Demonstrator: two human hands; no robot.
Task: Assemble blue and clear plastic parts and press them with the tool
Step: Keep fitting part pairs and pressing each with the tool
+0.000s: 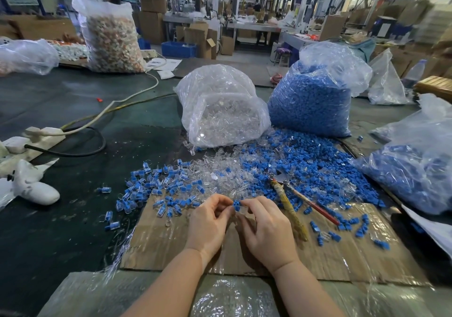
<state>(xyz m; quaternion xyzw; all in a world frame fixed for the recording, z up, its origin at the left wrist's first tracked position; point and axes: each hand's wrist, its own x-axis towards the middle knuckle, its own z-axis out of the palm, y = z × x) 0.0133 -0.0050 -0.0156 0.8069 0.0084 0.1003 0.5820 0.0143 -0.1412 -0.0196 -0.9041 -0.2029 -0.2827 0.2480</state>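
Over a taped cardboard sheet (256, 263), my left hand (208, 226) and my right hand (265, 231) meet fingertip to fingertip. Between them sits a small blue part (236, 205), which my right fingers pinch together with a clear part (242, 211); my left fingertips pinch the same pair from the left. The pressing tool (289, 203), pliers with a taped yellow handle and a red one, lies just right of my right hand. Loose blue parts (318, 167) and clear parts (220, 170) are heaped beyond my hands. Assembled blue-and-clear pieces (151, 187) are scattered to the left.
A bag of clear parts (220, 106) and a bag of blue parts (315, 96) stand behind the heap. Another bag holding blue pieces (415, 170) lies at the right. A power strip with cables (44, 133) and white objects (34, 184) lie at left.
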